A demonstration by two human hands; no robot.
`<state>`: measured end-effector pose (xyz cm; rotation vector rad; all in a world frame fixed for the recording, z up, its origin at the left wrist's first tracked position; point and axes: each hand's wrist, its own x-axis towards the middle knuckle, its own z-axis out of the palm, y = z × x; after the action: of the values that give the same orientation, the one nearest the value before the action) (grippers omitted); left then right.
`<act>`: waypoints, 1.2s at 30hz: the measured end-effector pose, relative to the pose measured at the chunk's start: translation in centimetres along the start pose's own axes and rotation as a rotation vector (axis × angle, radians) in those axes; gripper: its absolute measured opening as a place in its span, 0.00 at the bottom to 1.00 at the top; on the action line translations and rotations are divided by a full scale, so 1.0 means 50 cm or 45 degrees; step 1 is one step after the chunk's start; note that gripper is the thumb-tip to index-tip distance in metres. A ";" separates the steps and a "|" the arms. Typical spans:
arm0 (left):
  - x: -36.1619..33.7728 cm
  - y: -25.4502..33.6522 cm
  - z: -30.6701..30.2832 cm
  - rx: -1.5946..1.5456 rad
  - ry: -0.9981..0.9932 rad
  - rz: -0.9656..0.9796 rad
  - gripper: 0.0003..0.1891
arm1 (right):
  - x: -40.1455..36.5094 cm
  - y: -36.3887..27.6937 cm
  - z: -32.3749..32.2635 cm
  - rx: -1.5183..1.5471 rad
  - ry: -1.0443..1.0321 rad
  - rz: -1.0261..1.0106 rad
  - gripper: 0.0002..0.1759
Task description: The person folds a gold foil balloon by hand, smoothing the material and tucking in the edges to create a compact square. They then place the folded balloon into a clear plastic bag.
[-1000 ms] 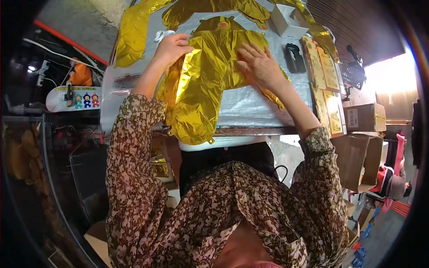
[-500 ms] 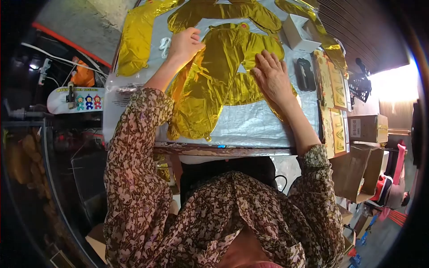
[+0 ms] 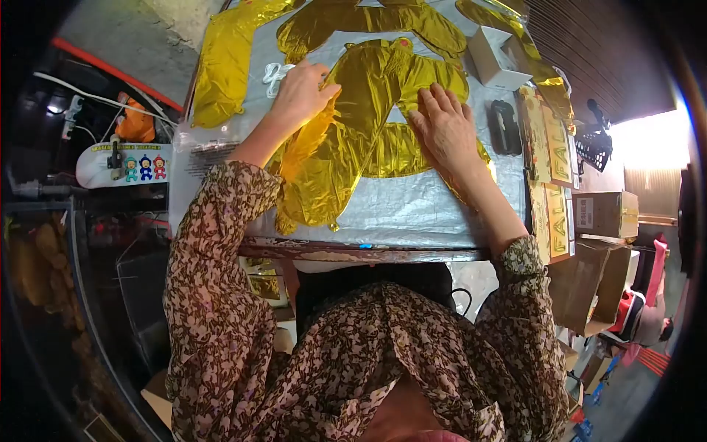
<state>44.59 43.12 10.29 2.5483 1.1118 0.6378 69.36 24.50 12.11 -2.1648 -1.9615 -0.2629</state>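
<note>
A flat gold foil letter balloon [image 3: 361, 96], shaped like an A, lies on the grey-white plastic sheet covering the table. At its left edge, the fingers of my left hand [image 3: 298, 97] are closed on the foil, and crinkled foil hangs below them. My right hand [image 3: 447, 134] rests flat on the balloon's right side with fingers stretched out, beside its small triangular opening. Just left of my left hand lies a coil of white cord [image 3: 274, 79].
More gold foil balloons [image 3: 223, 70] lie at the table's left and far side. On the right are a white open box [image 3: 501, 62], a black object [image 3: 504, 127] and printed packages [image 3: 557, 214]. Cardboard boxes [image 3: 605, 214] stand beyond the right edge.
My left hand has moved a little toward me along the balloon's left edge, and the foil there is crumpled differently. My right hand has barely shifted.
</note>
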 end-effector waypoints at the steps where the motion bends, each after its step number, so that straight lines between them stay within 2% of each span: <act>1: 0.001 -0.005 0.003 -0.017 -0.002 0.009 0.22 | 0.001 -0.003 0.001 -0.016 0.012 0.013 0.31; 9: -0.004 0.001 -0.006 -0.124 0.021 0.010 0.20 | 0.009 -0.002 -0.003 -0.002 -0.012 -0.003 0.32; 12: 0.003 0.016 -0.024 -0.093 -0.086 -0.031 0.20 | 0.009 -0.002 -0.003 -0.005 0.006 -0.008 0.32; 14: 0.003 0.043 -0.032 -0.053 0.107 0.140 0.20 | 0.007 -0.002 -0.002 -0.007 0.021 -0.004 0.32; 15: 0.005 0.056 -0.034 -0.055 0.106 0.148 0.20 | 0.007 -0.003 -0.002 0.005 0.038 -0.003 0.31; 17: 0.011 0.088 -0.037 -0.134 -0.074 0.341 0.19 | 0.007 -0.011 -0.003 0.034 0.037 0.011 0.30; 20: 0.012 0.099 -0.008 -0.099 -0.264 0.321 0.17 | 0.002 -0.004 0.021 0.033 0.042 0.044 0.31; 21: 0.011 0.091 0.008 -0.078 -0.182 0.386 0.16 | 0.002 -0.004 0.020 0.039 0.002 0.069 0.32; 23: 0.015 0.115 -0.015 -0.075 -0.286 0.303 0.16 | -0.004 0.001 0.023 0.011 0.047 0.049 0.34; 25: 0.010 0.123 -0.022 -0.107 -0.218 0.330 0.14 | -0.014 0.007 -0.007 0.177 0.163 0.004 0.34; 26: 0.011 0.126 -0.023 -0.073 -0.245 0.286 0.14 | -0.016 0.018 -0.030 0.107 0.216 -0.031 0.34; 29: 0.009 0.132 -0.031 -0.043 -0.193 0.341 0.16 | -0.020 0.104 -0.156 0.222 0.293 -0.077 0.25; 31: 0.003 0.145 -0.048 -0.045 -0.162 0.366 0.15 | -0.016 0.204 -0.248 0.089 0.045 0.290 0.23; 32: 0.001 0.159 -0.064 -0.072 -0.149 0.424 0.15 | 0.003 0.306 -0.228 -0.048 0.110 0.492 0.19; 33: -0.004 0.174 -0.081 -0.100 -0.125 0.479 0.15 | -0.004 0.403 -0.240 -0.064 0.275 0.452 0.15; 34: -0.010 0.189 -0.091 -0.104 -0.107 0.508 0.15 | 0.009 0.512 -0.237 -0.173 0.150 0.589 0.14; 35: -0.015 0.213 -0.105 -0.103 -0.110 0.516 0.15 | -0.003 0.583 -0.241 -0.091 0.239 0.577 0.19; 36: -0.020 0.247 -0.118 -0.158 -0.182 0.511 0.14 | -0.005 0.643 -0.234 -0.146 0.211 0.571 0.19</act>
<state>48.65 34.73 20.36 2.6759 0.4994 0.5816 101.41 18.06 22.19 -2.4886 -1.3586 -0.4682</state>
